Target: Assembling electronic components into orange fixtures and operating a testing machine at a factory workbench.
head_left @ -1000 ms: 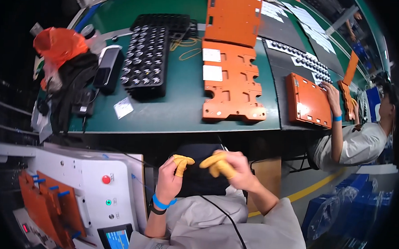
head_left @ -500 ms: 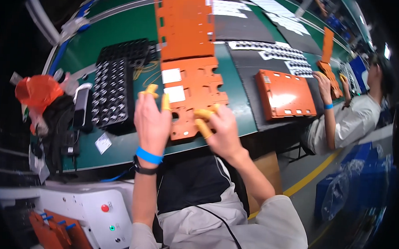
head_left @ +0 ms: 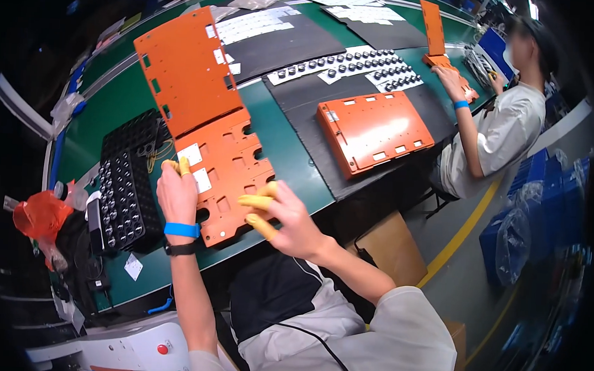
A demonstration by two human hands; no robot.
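In front of me lies an orange hinged fixture (head_left: 234,176), its cover (head_left: 186,74) swung back away from me. Two white square pieces (head_left: 201,180) sit along the left side of its slotted base. My left hand (head_left: 177,197), with yellow finger cots, is at the base's left edge beside these squares. Its fingers are bent close together, and whatever they pinch is too small to make out. Over the base's near right side is my right hand (head_left: 289,221), also in yellow finger cots. Its thumb and forefinger are apart, with nothing visible between them.
Black trays of small round parts (head_left: 121,198) stand left, near a phone (head_left: 94,223) and red plastic bag (head_left: 40,215). A closed orange fixture (head_left: 379,133) rests on a black mat to the right. Beyond it, a co-worker (head_left: 495,134) handles another fixture.
The view has swung right, so the bench and fixture appear farther left and tilted. Both hands stay at the fixture's base; my left fingertips look closer together.
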